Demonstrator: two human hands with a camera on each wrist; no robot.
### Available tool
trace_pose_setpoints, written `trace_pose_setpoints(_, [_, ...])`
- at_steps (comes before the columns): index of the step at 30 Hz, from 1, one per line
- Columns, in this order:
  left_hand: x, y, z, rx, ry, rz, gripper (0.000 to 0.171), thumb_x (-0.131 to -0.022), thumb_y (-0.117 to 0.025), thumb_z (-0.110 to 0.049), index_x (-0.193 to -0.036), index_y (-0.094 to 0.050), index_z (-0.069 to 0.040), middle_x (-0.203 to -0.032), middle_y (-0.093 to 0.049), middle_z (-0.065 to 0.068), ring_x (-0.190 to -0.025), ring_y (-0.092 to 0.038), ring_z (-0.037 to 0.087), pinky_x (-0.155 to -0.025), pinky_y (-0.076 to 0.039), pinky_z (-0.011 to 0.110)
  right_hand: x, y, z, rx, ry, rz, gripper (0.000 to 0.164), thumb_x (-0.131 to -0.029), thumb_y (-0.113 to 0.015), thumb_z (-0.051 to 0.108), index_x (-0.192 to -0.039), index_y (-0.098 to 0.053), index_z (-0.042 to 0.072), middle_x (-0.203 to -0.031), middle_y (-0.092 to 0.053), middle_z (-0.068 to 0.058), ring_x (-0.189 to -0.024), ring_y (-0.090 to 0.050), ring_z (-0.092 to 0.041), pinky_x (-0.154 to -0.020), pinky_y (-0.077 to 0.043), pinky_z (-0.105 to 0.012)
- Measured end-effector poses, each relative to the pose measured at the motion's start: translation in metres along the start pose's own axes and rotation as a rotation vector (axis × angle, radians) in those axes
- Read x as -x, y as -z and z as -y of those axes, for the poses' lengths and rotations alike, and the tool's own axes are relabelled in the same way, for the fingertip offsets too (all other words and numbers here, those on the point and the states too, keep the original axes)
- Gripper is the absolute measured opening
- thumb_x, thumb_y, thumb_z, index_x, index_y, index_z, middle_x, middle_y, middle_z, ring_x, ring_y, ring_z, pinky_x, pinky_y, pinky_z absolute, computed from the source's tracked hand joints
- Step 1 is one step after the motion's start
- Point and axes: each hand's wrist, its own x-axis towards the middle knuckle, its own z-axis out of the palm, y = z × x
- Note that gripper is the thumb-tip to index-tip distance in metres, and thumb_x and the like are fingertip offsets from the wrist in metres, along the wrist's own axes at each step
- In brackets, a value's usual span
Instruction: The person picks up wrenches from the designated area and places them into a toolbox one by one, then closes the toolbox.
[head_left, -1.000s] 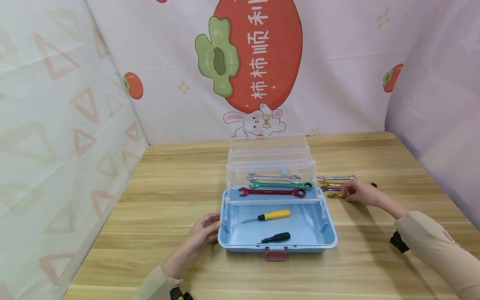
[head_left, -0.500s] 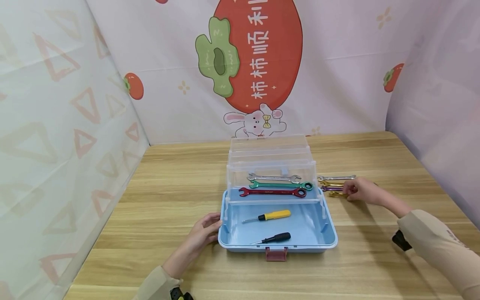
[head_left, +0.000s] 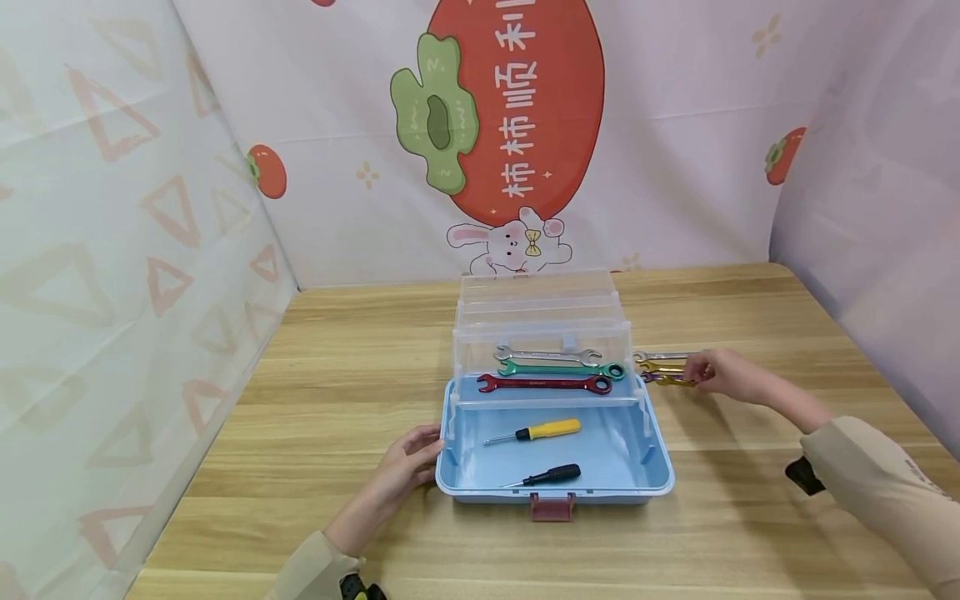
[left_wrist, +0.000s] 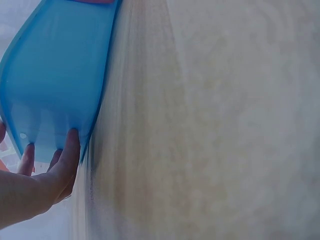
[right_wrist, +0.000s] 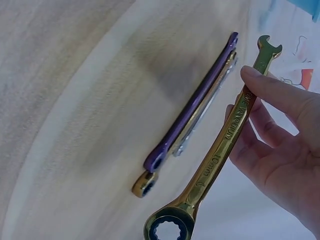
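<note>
My right hand [head_left: 727, 377] pinches a gold ratchet combination wrench [right_wrist: 215, 160] between thumb and fingers near its open end. The wrench is raised off the table, its ring end closer to the wrist camera. Beyond it lie a purple wrench [right_wrist: 192, 107], another gold wrench [right_wrist: 145, 185] and a silver wrench [head_left: 663, 356], side by side. My left hand [head_left: 401, 462] rests against the left end of a light blue toolbox [head_left: 615, 450]; in the left wrist view its fingertips [left_wrist: 73, 137] touch the outer wall.
The toolbox stands with its clear lid [head_left: 536, 287] raised. Silver [head_left: 547, 357], green [head_left: 558, 370] and red [head_left: 543, 384] wrenches lie in its clear tray. A yellow screwdriver [head_left: 553, 429] and a black screwdriver [head_left: 555, 475] lie on its floor. A printed cloth [head_left: 337, 217] hangs behind the table.
My right hand has lifted the gold wrench off the table and moved slightly back, so it now overlaps the purple one in the head view. The left hand and toolbox stay put.
</note>
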Motion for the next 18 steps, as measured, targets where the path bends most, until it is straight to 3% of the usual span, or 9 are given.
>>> trace_pose_setpoints(18, [-0.001, 0.001, 0.000, -0.003, 0.007, 0.010, 0.046, -0.088, -0.053, -0.016, -0.124, -0.039, 0.008, -0.117, -0.049, 0.016, -0.097, -0.052, 0.016, -0.079, -0.046, 0.035, 0.002, 0.019, 0.025, 0.049, 0.052, -0.097, 0.015, -0.071, -0.066, -0.006, -0.078, -0.060, 0.006, -0.073, -0.057, 0.002, -0.066, -0.049, -0.010, -0.054, -0.043, -0.024])
